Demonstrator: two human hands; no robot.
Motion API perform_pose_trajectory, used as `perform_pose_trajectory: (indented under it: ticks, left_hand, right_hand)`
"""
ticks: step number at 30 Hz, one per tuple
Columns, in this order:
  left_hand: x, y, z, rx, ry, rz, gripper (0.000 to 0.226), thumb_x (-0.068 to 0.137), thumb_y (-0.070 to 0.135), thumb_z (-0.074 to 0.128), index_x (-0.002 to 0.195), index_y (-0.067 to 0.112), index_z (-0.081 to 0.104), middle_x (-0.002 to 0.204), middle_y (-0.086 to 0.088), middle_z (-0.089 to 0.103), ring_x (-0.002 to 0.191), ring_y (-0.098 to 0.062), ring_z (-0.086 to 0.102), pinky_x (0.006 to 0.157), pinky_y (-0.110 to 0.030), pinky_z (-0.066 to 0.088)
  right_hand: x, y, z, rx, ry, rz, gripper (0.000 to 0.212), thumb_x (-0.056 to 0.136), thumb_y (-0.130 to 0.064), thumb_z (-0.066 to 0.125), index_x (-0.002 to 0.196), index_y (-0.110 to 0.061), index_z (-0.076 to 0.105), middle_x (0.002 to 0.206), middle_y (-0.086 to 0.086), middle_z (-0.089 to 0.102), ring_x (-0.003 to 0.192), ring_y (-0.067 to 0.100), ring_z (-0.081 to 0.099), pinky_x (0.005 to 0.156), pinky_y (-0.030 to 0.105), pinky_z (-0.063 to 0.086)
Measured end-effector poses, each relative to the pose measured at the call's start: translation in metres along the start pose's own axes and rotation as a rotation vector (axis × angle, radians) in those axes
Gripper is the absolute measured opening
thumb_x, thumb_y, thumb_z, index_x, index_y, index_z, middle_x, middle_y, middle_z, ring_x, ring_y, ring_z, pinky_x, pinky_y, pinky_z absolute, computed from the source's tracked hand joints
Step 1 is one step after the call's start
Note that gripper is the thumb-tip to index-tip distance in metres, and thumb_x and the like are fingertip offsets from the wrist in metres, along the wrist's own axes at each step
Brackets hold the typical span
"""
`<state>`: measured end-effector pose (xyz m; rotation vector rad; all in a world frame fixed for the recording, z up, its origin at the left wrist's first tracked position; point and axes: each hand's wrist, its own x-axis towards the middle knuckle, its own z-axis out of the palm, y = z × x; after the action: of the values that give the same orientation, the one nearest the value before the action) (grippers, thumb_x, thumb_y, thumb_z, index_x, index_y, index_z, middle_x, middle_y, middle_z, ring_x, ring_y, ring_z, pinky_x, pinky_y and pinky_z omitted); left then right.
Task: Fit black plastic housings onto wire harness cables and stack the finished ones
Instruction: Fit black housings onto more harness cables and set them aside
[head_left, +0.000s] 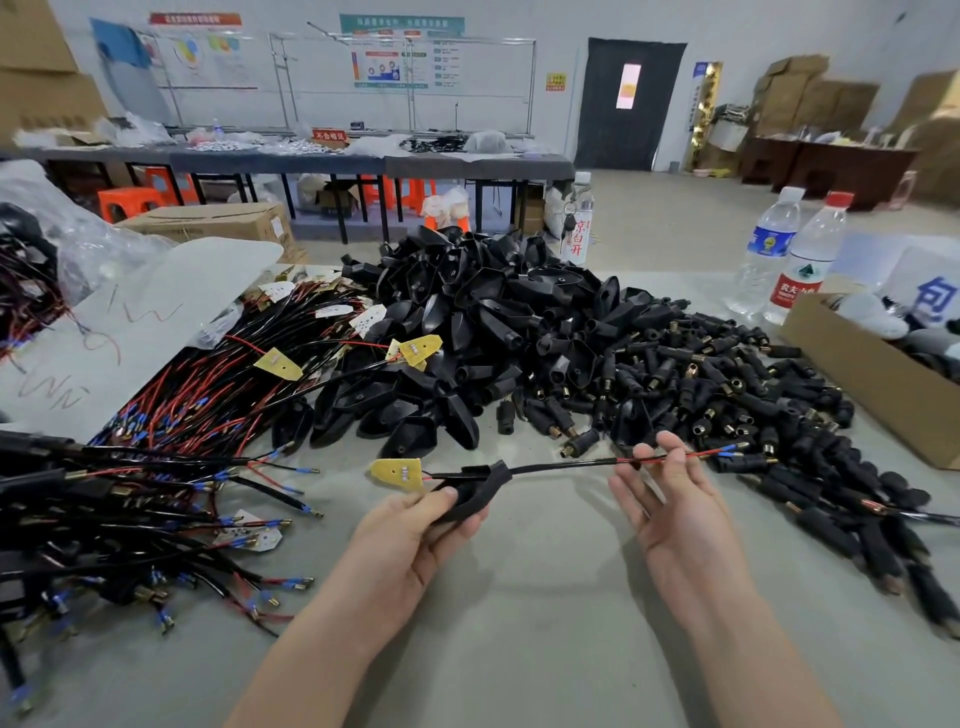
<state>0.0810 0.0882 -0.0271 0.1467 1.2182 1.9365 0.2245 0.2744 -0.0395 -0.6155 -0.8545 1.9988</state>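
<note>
We see the left hand closed around a black teardrop-shaped plastic housing, holding it just above the pale grey table top near the middle of the scene. A black sheathed wire harness cable runs through the housing. At its left end a small yellow triangular circuit board sticks out of the housing's wide mouth; toward the right the cable splits into thin red and black leads with blue-sleeved terminals.

The right hand is palm up with the fingers loosely spread, and its thumb and forefinger pinch those red and black leads, so the cable stretches between the two hands.

Farther away, at the centre of the table, lies a large heap of loose black plastic housings. To its right and nearer spreads a mound of small black cylindrical connectors with brass tips. On the left, a bundle of unfitted cables with yellow boards lies far, and a stack of cables with housings already on them lies near, at the left edge.

At the far right stand two clear plastic water bottles, beside an open brown cardboard box.
</note>
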Motion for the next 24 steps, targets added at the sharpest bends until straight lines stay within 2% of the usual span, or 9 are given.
perform_pose_trajectory:
  ticks: [2, 4, 6, 10, 15, 20, 22, 24]
  left_hand:
    - [0.002, -0.003, -0.003, 0.176, -0.027, 0.049, 0.017, 0.098, -0.002, 0.053, 0.105, -0.005, 0.068, 0.104, -0.017, 0.075, 0.093, -0.021, 0.075, 0.071, -0.023, 0.060]
    - [0.002, -0.006, -0.007, 0.340, -0.028, 0.100, 0.017, 0.098, 0.002, 0.055, 0.107, 0.001, 0.070, 0.105, -0.008, 0.077, 0.098, -0.017, 0.074, 0.085, -0.028, 0.059]
    - [0.003, -0.006, -0.010, 0.394, -0.006, 0.133, 0.017, 0.098, 0.005, 0.058, 0.109, 0.006, 0.070, 0.106, -0.005, 0.077, 0.099, -0.018, 0.073, 0.092, -0.032, 0.055]
    - [0.001, -0.004, -0.012, 0.375, -0.036, 0.177, 0.023, 0.097, 0.001, 0.058, 0.115, 0.014, 0.066, 0.109, -0.008, 0.075, 0.101, -0.024, 0.073, 0.077, -0.026, 0.059]
    - [-0.003, -0.003, -0.007, 0.325, -0.073, 0.182, 0.040, 0.100, -0.002, 0.049, 0.124, 0.030, 0.056, 0.106, -0.013, 0.075, 0.097, -0.029, 0.074, 0.071, -0.027, 0.060]
    - [-0.003, -0.004, -0.004, 0.334, -0.053, 0.209, 0.044, 0.100, 0.000, 0.053, 0.131, 0.031, 0.048, 0.098, -0.012, 0.077, 0.087, -0.033, 0.075, 0.065, -0.028, 0.060]
    - [-0.004, -0.004, -0.003, 0.348, -0.046, 0.212, 0.039, 0.099, -0.001, 0.053, 0.127, 0.026, 0.053, 0.097, -0.013, 0.077, 0.085, -0.035, 0.074, 0.063, -0.028, 0.059]
    - [-0.004, -0.005, -0.003, 0.356, -0.038, 0.207, 0.030, 0.099, -0.001, 0.054, 0.120, 0.020, 0.058, 0.097, -0.014, 0.076, 0.083, -0.034, 0.074, 0.062, -0.027, 0.058]
  right_hand:
    - [0.001, -0.003, -0.002, 0.014, 0.020, -0.013, 0.022, 0.105, -0.023, 0.043, 0.101, -0.021, 0.064, 0.079, -0.004, 0.073, 0.067, 0.014, 0.071, 0.067, 0.028, 0.062]
    - [0.003, -0.007, -0.006, 0.036, 0.056, -0.029, 0.022, 0.106, -0.024, 0.043, 0.100, -0.021, 0.064, 0.078, -0.005, 0.073, 0.064, 0.012, 0.070, 0.065, 0.028, 0.061]
    - [0.005, -0.011, -0.010, 0.047, 0.102, -0.039, 0.022, 0.106, -0.024, 0.043, 0.099, -0.022, 0.063, 0.075, -0.006, 0.073, 0.063, 0.011, 0.071, 0.062, 0.027, 0.061]
    - [0.007, -0.013, -0.013, 0.051, 0.137, -0.038, 0.022, 0.107, -0.025, 0.042, 0.101, -0.024, 0.063, 0.074, -0.009, 0.073, 0.068, 0.010, 0.073, 0.062, 0.027, 0.061]
    - [0.005, -0.016, -0.011, 0.099, 0.138, -0.024, 0.022, 0.107, -0.025, 0.041, 0.103, -0.023, 0.063, 0.079, -0.005, 0.073, 0.072, 0.013, 0.075, 0.065, 0.027, 0.062]
    - [-0.007, -0.006, 0.008, 0.020, -0.012, 0.142, 0.013, 0.100, -0.022, 0.057, 0.108, -0.014, 0.064, 0.098, 0.008, 0.074, 0.086, 0.021, 0.075, 0.069, 0.028, 0.062]
    - [-0.016, 0.009, 0.017, -0.072, -0.115, 0.206, 0.022, 0.093, -0.021, 0.063, 0.112, -0.010, 0.063, 0.105, 0.011, 0.073, 0.095, 0.026, 0.073, 0.076, 0.034, 0.062]
    - [-0.027, 0.023, 0.025, -0.133, -0.190, 0.239, 0.028, 0.089, -0.017, 0.066, 0.115, -0.007, 0.063, 0.107, 0.013, 0.074, 0.096, 0.029, 0.073, 0.075, 0.035, 0.062]
